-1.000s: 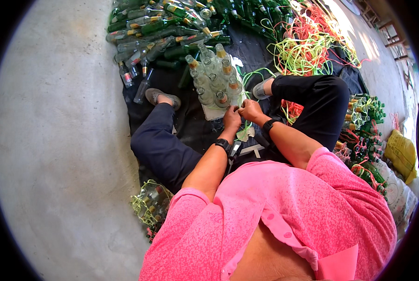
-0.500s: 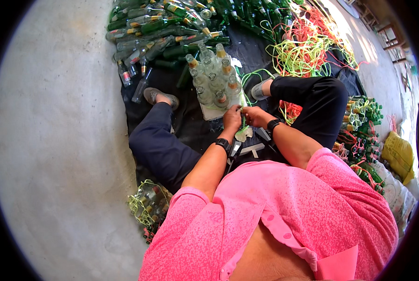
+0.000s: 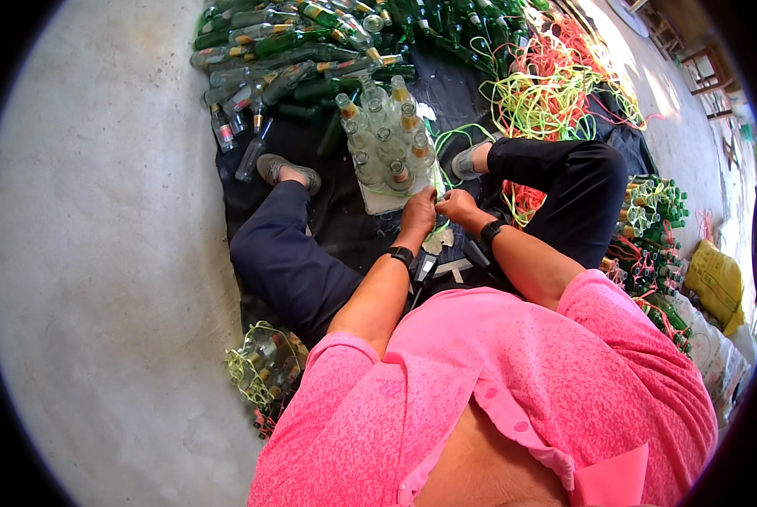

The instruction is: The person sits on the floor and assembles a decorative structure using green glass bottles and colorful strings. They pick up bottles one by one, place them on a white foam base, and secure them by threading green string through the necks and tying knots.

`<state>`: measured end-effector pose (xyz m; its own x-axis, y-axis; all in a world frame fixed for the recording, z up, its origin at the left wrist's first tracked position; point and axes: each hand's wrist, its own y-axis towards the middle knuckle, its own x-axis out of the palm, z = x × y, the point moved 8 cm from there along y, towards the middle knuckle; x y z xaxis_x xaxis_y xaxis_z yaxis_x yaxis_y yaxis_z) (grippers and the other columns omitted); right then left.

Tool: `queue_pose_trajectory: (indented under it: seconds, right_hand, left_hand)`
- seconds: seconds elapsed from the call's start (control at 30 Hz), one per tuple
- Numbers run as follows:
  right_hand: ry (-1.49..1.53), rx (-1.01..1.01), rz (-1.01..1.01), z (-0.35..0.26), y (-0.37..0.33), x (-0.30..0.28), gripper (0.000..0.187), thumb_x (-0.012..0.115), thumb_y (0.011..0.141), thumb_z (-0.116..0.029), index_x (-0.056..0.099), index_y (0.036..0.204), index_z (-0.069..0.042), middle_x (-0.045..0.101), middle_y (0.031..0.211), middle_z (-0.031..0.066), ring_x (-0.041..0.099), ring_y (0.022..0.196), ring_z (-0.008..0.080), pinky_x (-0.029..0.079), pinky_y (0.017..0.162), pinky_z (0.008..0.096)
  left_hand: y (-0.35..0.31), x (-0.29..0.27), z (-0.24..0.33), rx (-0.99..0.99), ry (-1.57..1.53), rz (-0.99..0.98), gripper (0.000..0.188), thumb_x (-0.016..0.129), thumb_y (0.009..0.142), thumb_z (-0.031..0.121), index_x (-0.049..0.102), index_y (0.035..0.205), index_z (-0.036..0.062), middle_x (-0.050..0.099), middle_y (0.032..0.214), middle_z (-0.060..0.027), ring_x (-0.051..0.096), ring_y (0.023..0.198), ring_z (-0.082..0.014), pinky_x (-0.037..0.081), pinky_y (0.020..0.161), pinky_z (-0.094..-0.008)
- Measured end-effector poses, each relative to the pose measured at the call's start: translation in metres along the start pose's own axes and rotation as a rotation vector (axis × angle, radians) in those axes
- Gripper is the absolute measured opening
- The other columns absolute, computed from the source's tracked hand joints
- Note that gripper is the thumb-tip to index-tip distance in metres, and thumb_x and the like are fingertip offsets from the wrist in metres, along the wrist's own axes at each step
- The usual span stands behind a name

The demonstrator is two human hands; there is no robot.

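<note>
Clear glass bottles [image 3: 384, 145] stand upright in a tight group on a pale board [image 3: 382, 203] between my feet. At the near right corner of that group my left hand [image 3: 420, 211] is closed, its fingers pinching a thin green plastic cord. Close beside it my right hand [image 3: 458, 206] is closed too, fingertips on the same cord. The green cord [image 3: 456, 131] also loops out to the right of the bottles. My fingers hide the spot where the cord runs between them.
Green and clear bottles [image 3: 311, 59] lie heaped at the back left on a black sheet [image 3: 344, 241]. A tangle of red and yellow-green cord [image 3: 556, 76] lies at the back right. Tied bottle bundles [image 3: 661, 203] stand at right, another [image 3: 268, 359] at lower left. A yellow sack [image 3: 716, 279] lies far right.
My right hand has turned slightly and its fingers have drawn in. Both hands stay close together at the bottle group's near corner. The bottles have not moved on the board.
</note>
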<state>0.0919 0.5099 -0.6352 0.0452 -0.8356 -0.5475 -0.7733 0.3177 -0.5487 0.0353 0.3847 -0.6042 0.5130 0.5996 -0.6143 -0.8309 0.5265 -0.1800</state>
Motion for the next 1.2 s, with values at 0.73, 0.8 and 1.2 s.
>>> queue_pose_trajectory:
  seconds: [0.73,0.8,1.2]
  right_hand:
    - [-0.063,-0.131,-0.137,-0.005,-0.017,0.027,0.032,0.077,0.077,-0.033,0.075,0.091,-0.004,0.073,0.089,0.0194,0.071,0.083,0.0322,0.054,0.076,0.0422]
    - [-0.05,-0.139,-0.161,-0.001,-0.015,0.032,0.032,0.076,0.077,-0.034,0.076,0.092,-0.005,0.073,0.09,0.0203,0.071,0.084,0.0343,0.054,0.078,0.0433]
    - [-0.013,0.027,-0.043,0.004,0.003,0.006,0.033,0.07,0.083,-0.029,0.075,0.101,-0.002,0.075,0.094,0.02,0.072,0.087,0.0385,0.056,0.08,0.0442]
  left_hand:
    - [-0.024,0.041,-0.066,-0.642,-0.851,-0.268,0.008,0.063,0.091,0.01,0.063,0.095,0.003,0.066,0.086,-0.0088,0.065,0.07,-0.0193,0.05,0.059,-0.0355]
    - [-0.03,0.036,-0.054,-0.692,-0.913,-0.23,0.008,0.063,0.091,0.01,0.063,0.095,0.0028,0.065,0.084,-0.0087,0.065,0.068,-0.0205,0.05,0.058,-0.0362]
    - [-0.046,0.029,-0.048,-0.727,-0.862,-0.455,0.008,0.06,0.099,0.011,0.064,0.1,0.0037,0.068,0.087,-0.0048,0.067,0.075,-0.0156,0.05,0.063,-0.0321]
